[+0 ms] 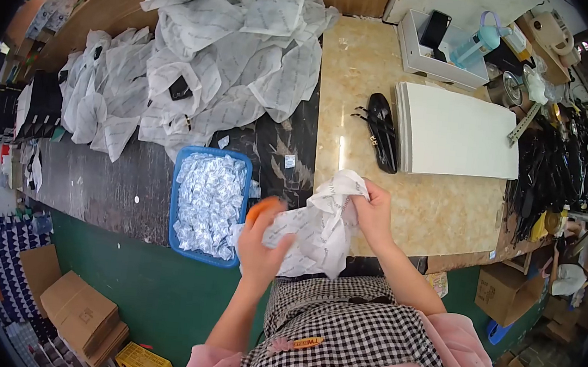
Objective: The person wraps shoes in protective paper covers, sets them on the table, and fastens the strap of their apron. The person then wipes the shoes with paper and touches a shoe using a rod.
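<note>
Print on white paper [334,219] and apron tag [308,343] is illegible.

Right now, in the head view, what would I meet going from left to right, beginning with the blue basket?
Blue basket → left hand → right hand → stack of white sheets → heap of black strips.
</note>
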Tool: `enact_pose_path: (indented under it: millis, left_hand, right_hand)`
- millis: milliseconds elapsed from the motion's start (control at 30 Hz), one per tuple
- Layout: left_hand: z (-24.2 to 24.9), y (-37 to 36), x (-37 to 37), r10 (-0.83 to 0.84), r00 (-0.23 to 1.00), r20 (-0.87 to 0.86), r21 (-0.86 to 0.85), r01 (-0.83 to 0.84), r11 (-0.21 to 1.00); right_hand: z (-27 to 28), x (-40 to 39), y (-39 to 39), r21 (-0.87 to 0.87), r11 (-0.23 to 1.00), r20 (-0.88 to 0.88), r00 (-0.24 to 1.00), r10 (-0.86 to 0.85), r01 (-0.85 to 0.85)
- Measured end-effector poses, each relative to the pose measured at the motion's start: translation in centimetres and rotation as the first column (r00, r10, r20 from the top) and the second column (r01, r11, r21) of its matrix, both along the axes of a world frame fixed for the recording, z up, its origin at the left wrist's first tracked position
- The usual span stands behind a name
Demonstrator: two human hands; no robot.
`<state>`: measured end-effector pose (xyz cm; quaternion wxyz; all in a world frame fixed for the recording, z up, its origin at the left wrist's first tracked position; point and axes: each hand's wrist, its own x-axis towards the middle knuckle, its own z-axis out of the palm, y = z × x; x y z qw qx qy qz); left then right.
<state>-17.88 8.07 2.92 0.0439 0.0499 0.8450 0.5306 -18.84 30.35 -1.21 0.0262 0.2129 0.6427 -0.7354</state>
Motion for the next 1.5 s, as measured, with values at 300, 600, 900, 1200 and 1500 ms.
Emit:
enact_pose_path:
  millis: [300, 600, 900, 1200, 1500]
  left_hand:
    - [-1.5, -0.9, -1.4, -0.298, 0.781, 0.549, 0.617, -0.138, 0.775]
    - [9.3, 1.9, -0.5, -0.038, 0.978, 0.207, -0.088, 0.057, 0.994]
    - [-2.7, -6.4, -2.7, 0.349, 0.925, 0.151, 0.208, -0.375, 0.903]
    - [-2.7, -2.2, -5.0, 0.255, 0.942, -0.218, -0.2, -0.299, 0.933]
    - [0.8, 3.2, -3.9, 0.164, 0.917, -0.364, -0.35, -0.297, 0.888]
  right_hand:
    - [3.3, 1.6, 1.0, 0.101, 0.966, -0.064, 0.968, 0.243, -0.236]
    - [2.9, 2.7, -1.9, 0.677, 0.731, -0.393, 0.8, 0.454, -0.082]
    - [-9.1, -3.5, 8.2, 0.909, 0.388, -0.237, 0.952, 0.192, 0.148]
    - [-10.7, -2.9, 10.3, 0.407, 0.901, -0.091, 0.974, 0.206, -0.152]
    - [6.7, 9.4, 6.6, 0.791, 0.463, -0.067, 0.695, 0.716, -0.4]
